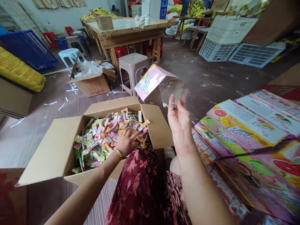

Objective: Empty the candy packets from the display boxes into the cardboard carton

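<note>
Illegible print on pink box [150, 82]

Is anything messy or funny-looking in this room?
Yes. White paper scraps lie scattered over the floor around the small carton, which overflows with crumpled white paper. The sweets under the left hand and the packet in the right hand look fine.
</note>
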### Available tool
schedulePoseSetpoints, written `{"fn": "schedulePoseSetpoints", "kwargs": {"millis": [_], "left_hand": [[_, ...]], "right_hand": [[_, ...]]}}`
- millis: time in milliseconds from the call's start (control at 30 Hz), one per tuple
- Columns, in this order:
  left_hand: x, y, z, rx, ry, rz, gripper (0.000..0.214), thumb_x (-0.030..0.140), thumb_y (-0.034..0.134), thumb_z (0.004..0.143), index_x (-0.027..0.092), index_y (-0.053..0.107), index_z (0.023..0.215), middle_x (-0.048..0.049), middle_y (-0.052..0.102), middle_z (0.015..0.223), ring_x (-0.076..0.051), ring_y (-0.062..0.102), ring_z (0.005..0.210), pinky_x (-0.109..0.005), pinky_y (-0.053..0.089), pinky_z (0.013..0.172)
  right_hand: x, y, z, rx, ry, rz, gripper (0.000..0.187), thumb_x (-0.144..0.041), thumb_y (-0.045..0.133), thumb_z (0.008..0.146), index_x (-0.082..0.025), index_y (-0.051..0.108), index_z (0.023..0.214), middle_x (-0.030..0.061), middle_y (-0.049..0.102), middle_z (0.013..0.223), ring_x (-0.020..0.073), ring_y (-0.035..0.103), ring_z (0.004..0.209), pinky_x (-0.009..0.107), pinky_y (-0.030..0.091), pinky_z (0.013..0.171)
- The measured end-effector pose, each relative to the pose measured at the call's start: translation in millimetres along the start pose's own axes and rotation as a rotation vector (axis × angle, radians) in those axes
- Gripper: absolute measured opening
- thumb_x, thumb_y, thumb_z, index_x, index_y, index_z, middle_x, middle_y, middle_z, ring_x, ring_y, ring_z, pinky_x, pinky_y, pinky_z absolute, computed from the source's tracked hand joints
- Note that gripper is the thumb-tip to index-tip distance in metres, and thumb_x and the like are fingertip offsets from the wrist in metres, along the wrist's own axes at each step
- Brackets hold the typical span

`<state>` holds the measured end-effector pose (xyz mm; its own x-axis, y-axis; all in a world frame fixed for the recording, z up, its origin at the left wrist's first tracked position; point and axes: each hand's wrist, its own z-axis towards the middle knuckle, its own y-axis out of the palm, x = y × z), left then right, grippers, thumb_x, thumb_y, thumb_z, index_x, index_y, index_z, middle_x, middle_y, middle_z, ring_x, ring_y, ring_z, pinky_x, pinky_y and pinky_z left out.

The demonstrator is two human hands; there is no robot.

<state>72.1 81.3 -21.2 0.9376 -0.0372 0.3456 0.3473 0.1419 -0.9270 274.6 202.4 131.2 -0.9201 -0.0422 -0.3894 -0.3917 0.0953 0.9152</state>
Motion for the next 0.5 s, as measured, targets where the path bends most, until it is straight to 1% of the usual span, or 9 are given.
{"fn": "schedulePoseSetpoints", "kwargs": {"millis": [33, 67, 100, 167, 200, 267, 367, 433, 500], "left_hand": [[1, 16.4, 3, -0.114, 0.066, 0.106, 0.056, 0.045, 0.066, 0.081, 0.037, 0.053, 0.135, -0.0104, 0.045, 0.143, -0.038, 0.03, 0.138, -0.061, 0.025, 0.112], [-2, 30.1, 7, -0.204, 0.087, 0.179, 0.061, 0.047, 0.067, 0.08, 0.042, 0.048, 0.137, -0.0086, 0.038, 0.15, -0.04, 0.023, 0.141, -0.065, 0.019, 0.111], [-7, 40.5, 11, -0.266, 0.081, 0.225, 0.066, 0.049, 0.068, 0.078, 0.046, 0.044, 0.14, -0.0071, 0.031, 0.154, -0.043, 0.018, 0.142, -0.069, 0.016, 0.11], [-26, 50.3, 19, -0.315, 0.047, 0.27, 0.074, 0.054, 0.067, 0.077, 0.05, 0.034, 0.143, -0.0048, 0.021, 0.158, -0.045, 0.012, 0.143, -0.073, 0.016, 0.106], [-40, 49.9, 21, -0.312, 0.023, 0.284, 0.076, 0.058, 0.065, 0.077, 0.05, 0.031, 0.144, -0.0044, 0.019, 0.159, -0.045, 0.011, 0.143, -0.073, 0.017, 0.106], [-74, 41.9, 26, -0.283, -0.032, 0.306, 0.076, 0.066, 0.059, 0.077, 0.048, 0.03, 0.145, -0.0055, 0.019, 0.159, -0.044, 0.01, 0.144, -0.072, 0.018, 0.105], [-123, 23.8, 30, -0.281, -0.096, 0.297, 0.075, 0.068, 0.052, 0.08, 0.044, 0.028, 0.147, -0.0062, 0.022, 0.158, -0.042, 0.013, 0.143, -0.068, 0.022, 0.107], [-146, 14.6, 30, -0.272, -0.161, 0.271, 0.074, 0.065, 0.051, 0.083, 0.04, 0.028, 0.149, -0.0063, 0.02, 0.158, -0.041, 0.015, 0.143, -0.065, 0.024, 0.109], [-158, 8.3, 27, -0.209, -0.273, 0.229, 0.072, 0.062, 0.049, 0.086, 0.034, 0.03, 0.149, -0.0079, 0.019, 0.159, -0.039, 0.018, 0.143, -0.058, 0.025, 0.111]], "right_hand": [[-5, -5, 3, 0.0, -0.021, -0.027, 0.031, 0.0, 0.043, 0.088, -0.023, 0.058, 0.101, -0.0014, 0.065, 0.101, 0.0077, 0.064, 0.106, 0.026, 0.057, 0.094], [-9, -11, 7, -0.003, -0.032, -0.056, 0.031, 0.0, 0.044, 0.088, -0.023, 0.059, 0.099, -0.0012, 0.065, 0.101, 0.0081, 0.064, 0.107, 0.026, 0.057, 0.094], [-12, -16, 10, -0.011, -0.037, -0.086, 0.03, 0.0, 0.045, 0.088, -0.023, 0.06, 0.099, -0.0008, 0.065, 0.102, 0.0087, 0.063, 0.108, 0.027, 0.057, 0.094], [-15, -26, 15, -0.031, -0.038, -0.144, 0.029, 0.0, 0.047, 0.087, -0.022, 0.063, 0.098, 0.0005, 0.065, 0.106, 0.0099, 0.062, 0.11, 0.028, 0.056, 0.095], [-16, -30, 17, -0.041, -0.037, -0.168, 0.029, -0.001, 0.048, 0.086, -0.022, 0.064, 0.098, 0.0009, 0.065, 0.107, 0.0103, 0.062, 0.111, 0.028, 0.056, 0.096], [-17, -33, 19, -0.059, -0.032, -0.211, 0.03, -0.001, 0.05, 0.086, -0.023, 0.065, 0.1, 0.0007, 0.065, 0.108, 0.011, 0.063, 0.11, 0.029, 0.056, 0.095], [-18, -31, 18, -0.065, -0.005, -0.263, 0.036, -0.001, 0.05, 0.085, -0.025, 0.064, 0.106, 0.0002, 0.066, 0.102, 0.0109, 0.065, 0.106, 0.028, 0.057, 0.093], [-18, -27, 17, -0.056, 0.013, -0.297, 0.037, 0.0, 0.048, 0.085, -0.026, 0.065, 0.107, 0.0, 0.067, 0.099, 0.01, 0.065, 0.104, 0.026, 0.057, 0.092], [-17, -25, 16, -0.056, 0.013, -0.331, 0.036, -0.001, 0.048, 0.086, -0.027, 0.065, 0.105, -0.001, 0.067, 0.097, 0.0091, 0.066, 0.102, 0.025, 0.057, 0.091]]}}
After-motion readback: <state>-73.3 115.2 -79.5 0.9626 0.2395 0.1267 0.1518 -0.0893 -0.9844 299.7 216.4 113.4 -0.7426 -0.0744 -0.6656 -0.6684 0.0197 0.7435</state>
